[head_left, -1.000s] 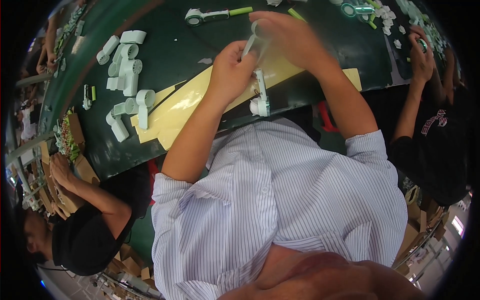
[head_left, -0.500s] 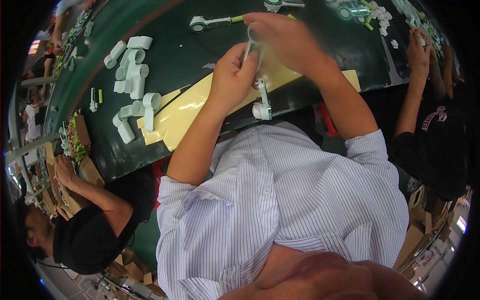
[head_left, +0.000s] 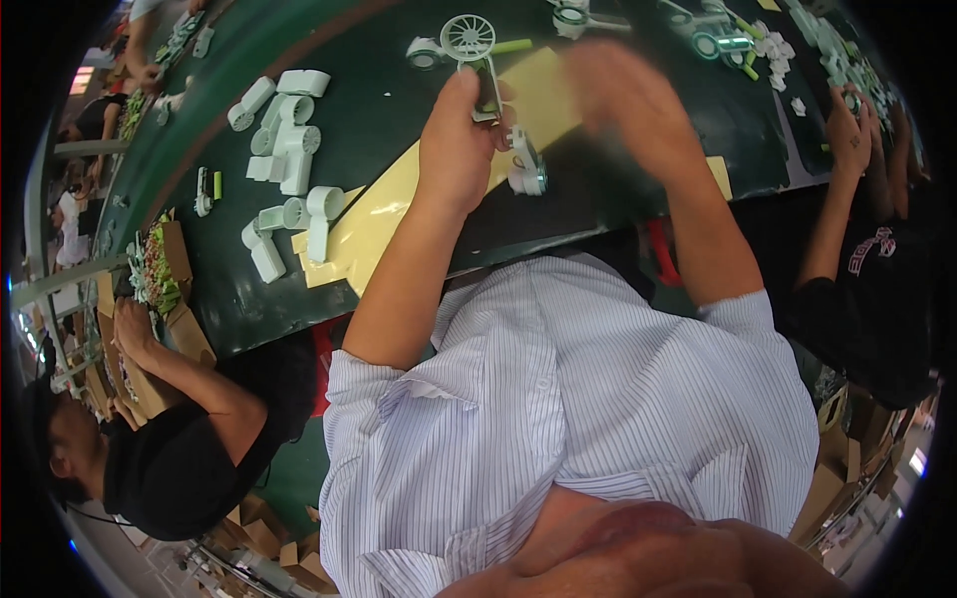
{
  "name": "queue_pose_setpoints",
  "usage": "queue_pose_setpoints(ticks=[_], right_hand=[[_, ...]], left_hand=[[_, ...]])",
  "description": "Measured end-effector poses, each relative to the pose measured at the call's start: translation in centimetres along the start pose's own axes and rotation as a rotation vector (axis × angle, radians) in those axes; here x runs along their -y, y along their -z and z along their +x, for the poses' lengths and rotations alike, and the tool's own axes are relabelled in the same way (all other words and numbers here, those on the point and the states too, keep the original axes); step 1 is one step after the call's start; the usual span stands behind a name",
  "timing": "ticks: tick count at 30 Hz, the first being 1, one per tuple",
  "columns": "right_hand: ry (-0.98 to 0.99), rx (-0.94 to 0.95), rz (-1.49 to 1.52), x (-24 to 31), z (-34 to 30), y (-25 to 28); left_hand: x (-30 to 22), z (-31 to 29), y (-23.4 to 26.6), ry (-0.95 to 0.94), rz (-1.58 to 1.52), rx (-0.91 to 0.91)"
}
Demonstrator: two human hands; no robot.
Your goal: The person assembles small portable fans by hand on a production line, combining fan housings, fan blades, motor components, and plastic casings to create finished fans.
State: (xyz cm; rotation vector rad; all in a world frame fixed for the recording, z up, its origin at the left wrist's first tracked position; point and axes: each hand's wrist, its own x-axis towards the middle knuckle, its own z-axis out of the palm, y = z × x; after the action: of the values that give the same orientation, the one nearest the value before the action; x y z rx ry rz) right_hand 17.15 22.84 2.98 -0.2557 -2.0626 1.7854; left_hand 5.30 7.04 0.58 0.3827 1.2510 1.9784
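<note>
My left hand (head_left: 454, 149) is closed around a pale green-white handheld-fan shell (head_left: 468, 37), its round spoked grille pointing away from me. A yellow-green strip shows inside the handle. Just below the fingers is a small fan part (head_left: 528, 171) with a white and teal round end; whether it is joined to the shell I cannot tell. My right hand (head_left: 628, 105) is raised to the right, apart from the shell, over the yellow sheet (head_left: 384, 221). Motion smears its fingers, so what they hold, if anything, is hidden.
Several fan shells (head_left: 289, 140) lie at left on the dark green table (head_left: 369, 120), with a small part and battery (head_left: 217, 185) nearby. Further fan assemblies (head_left: 718, 42) and crumpled white pieces (head_left: 776, 55) lie far right. Co-workers sit at both sides, one with a hand (head_left: 847, 135) at right.
The fan shell has turned so its round grille now shows. My right hand has moved away from it to the right. The small fan part has shifted slightly away from me.
</note>
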Motion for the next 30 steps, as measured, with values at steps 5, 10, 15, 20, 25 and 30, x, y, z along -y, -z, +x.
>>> queue_pose_setpoints(ticks=[5,10,15,20,25,30], right_hand=[[-0.852,0.481,0.935,-0.1,-5.8,-2.1],[-0.855,0.437,1.337,-2.3,-4.0,-2.4],[-0.853,0.403,1.176,-2.4,-2.4,-1.4],[-0.808,0.506,1.14,-3.1,-0.2,-0.8],[-0.776,0.738,0.807,-3.8,1.0,0.3],[-0.654,0.6,0.802,-3.5,2.0,0.8]], left_hand=[[-2.5,-0.6,-0.5,0.032,-0.152,0.221],[-2.7,-1.9,-1.1,0.109,-0.126,0.448],[-2.7,-1.5,-0.2,0.098,-0.11,0.518],[-2.3,-0.8,0.7,0.061,-0.14,0.526],[-2.9,-0.9,0.8,0.058,-0.025,0.595],[-2.0,-0.6,0.3,-0.2,-0.07,0.391]])
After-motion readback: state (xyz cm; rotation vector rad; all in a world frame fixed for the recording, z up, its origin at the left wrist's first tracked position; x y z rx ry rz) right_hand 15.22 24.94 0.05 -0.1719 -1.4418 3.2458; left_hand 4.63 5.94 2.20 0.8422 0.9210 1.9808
